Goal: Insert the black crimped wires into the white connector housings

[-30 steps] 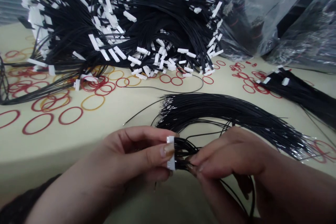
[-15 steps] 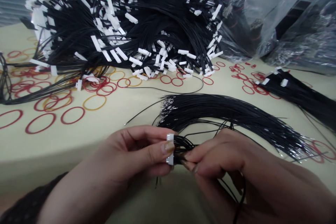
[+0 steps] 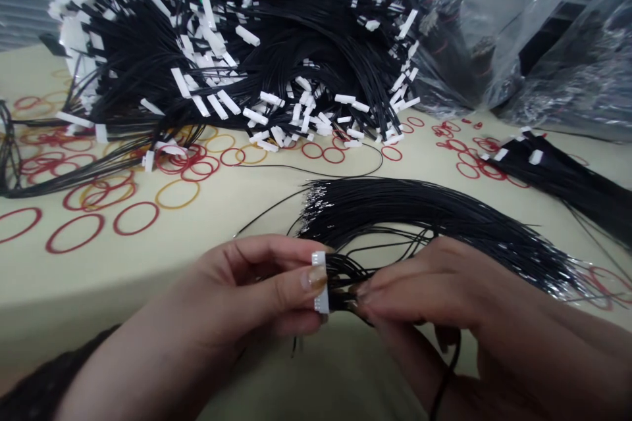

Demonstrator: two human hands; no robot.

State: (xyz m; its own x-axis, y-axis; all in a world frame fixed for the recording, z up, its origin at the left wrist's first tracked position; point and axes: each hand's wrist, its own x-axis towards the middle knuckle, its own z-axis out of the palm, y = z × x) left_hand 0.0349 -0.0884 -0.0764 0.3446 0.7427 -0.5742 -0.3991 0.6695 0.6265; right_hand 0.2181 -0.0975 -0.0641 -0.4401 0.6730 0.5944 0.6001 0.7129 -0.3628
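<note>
white connector (image 3: 320, 283) in left hand (image 3: 251, 293)

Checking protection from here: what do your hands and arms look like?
The left hand and right hand are bare: no gloves, rings or watch show. The left thumbnail looks long. Dark textured fabric lies along the left forearm.

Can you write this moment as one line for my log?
left hand holds white connector | right hand pinches its black wires | nearby: black wire bundle, red rubber bands
</note>
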